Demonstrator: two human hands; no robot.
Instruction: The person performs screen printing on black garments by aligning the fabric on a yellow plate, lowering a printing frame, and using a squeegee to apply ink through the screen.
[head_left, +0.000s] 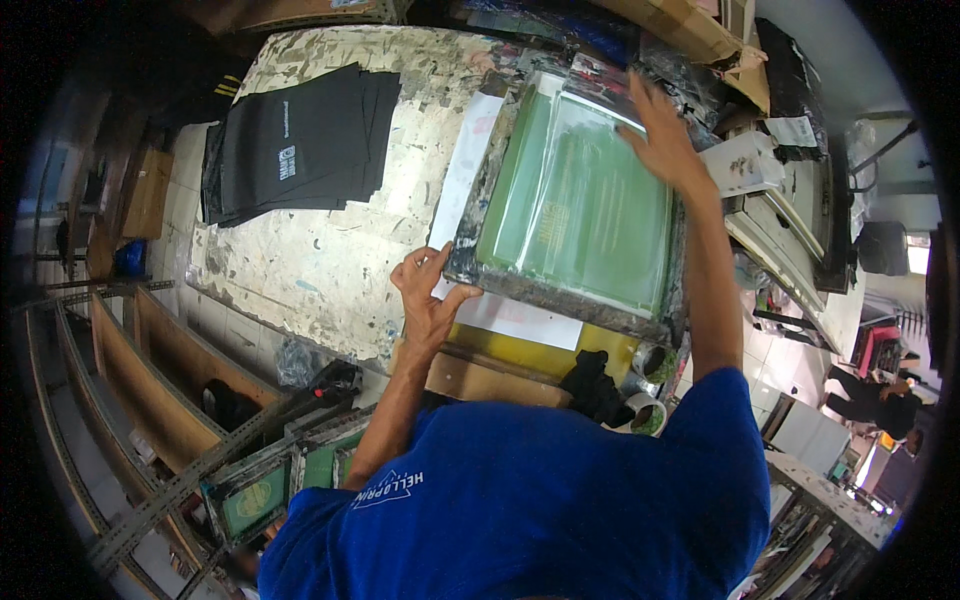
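Observation:
A screen printing frame (580, 305) with green mesh (590, 190) lies tilted on the worktable, its inner side glossy and bearing a faint pale print design. At its near left corner my left hand (428, 295) grips the frame, index finger and thumb on either side of the corner. Over the far right part of the frame, my right hand (662, 140) is spread open, fingers stretched out and holding nothing. White paper sheets (525, 322) stick out from beneath the frame on its left and near sides.
A stack of printed black fabric pieces (310, 140) rests on the paint-stained table (330, 265). Near the frame's close edge are a black cloth (597, 388) and cups (648, 415). Cartons (745, 165) crowd the right; wooden shelving (150, 370) stands left. Another person (880, 400) is far right.

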